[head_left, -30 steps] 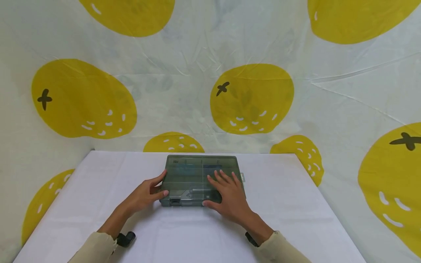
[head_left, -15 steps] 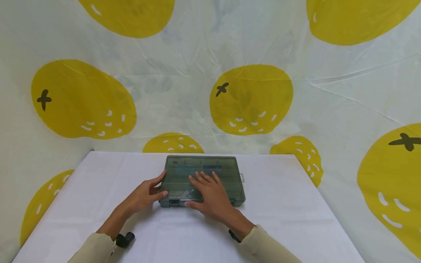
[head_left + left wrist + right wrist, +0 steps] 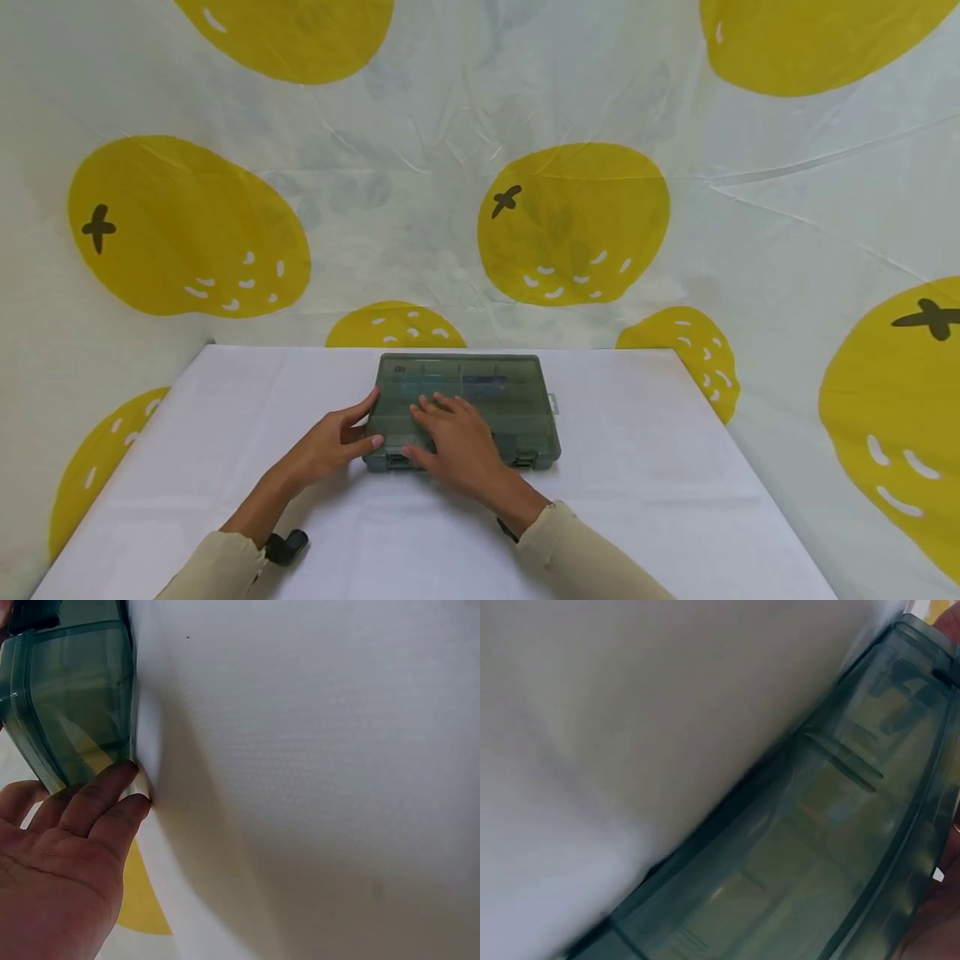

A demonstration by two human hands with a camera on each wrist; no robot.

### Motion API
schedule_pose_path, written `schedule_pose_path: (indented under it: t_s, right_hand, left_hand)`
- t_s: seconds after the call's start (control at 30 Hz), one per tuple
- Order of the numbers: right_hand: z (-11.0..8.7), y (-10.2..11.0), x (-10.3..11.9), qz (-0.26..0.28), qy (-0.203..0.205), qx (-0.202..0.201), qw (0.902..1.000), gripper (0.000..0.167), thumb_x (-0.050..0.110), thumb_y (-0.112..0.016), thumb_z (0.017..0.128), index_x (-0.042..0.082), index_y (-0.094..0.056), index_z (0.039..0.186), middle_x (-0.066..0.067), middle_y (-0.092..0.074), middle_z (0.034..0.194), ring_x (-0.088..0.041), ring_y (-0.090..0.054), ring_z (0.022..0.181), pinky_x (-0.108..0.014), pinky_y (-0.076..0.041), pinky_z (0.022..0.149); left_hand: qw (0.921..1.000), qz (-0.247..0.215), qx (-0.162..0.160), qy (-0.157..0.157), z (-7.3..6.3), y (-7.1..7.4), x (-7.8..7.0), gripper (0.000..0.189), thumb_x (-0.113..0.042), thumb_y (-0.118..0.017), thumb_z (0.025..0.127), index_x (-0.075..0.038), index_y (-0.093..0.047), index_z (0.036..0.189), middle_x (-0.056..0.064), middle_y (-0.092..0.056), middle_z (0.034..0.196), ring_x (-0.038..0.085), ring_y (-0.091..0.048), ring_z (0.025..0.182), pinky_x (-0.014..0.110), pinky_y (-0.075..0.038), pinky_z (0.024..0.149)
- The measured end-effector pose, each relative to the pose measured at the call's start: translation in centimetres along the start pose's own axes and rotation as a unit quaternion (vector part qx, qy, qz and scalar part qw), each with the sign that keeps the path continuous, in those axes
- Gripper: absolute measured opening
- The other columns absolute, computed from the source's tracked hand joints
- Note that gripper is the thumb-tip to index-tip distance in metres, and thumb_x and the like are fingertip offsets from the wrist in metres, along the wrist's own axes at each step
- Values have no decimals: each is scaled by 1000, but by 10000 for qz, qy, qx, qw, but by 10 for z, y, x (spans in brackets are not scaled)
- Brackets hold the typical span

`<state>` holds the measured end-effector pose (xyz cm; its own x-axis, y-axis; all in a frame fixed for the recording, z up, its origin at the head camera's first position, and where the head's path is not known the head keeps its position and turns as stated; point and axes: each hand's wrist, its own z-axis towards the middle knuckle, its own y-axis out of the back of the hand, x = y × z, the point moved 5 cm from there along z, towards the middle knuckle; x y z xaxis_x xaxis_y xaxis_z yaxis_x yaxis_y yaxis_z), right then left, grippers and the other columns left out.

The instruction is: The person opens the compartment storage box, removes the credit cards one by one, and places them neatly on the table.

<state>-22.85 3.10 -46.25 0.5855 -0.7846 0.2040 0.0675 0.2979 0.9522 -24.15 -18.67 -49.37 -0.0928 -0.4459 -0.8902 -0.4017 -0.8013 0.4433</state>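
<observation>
Two hands [image 3: 324, 450] [image 3: 459, 446] partly hide a case [image 3: 519, 408] on white cloth [image 3: 660, 475].

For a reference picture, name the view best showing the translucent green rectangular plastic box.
Head view: the box appears nearly whole from above. Left wrist shows only one end; right wrist, a cropped stretch of side.

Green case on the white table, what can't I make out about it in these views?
Head view: the right hand covers part of the lid, hiding what lies beneath; the latches are too small to tell whether they are fastened.
Left wrist view: the picture's edge cuts off much of the case.
Right wrist view: blur and tinted plastic obscure the contents.
</observation>
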Motion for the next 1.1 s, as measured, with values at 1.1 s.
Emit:
schedule_pose_path:
  t_s: [1.1]
  right_hand:
    - [11,2,-2,1019,-887,-116,9908,67,57,-87,84,23,-72,140,2,-62,152,-24,-52,149,-50,-55,110]
  left_hand:
    - [10000,-17,41,-14,0,0,0,89,-27,-71,104,-16,-14,171,18,-15,177,47,-42,152,58,-42,121]
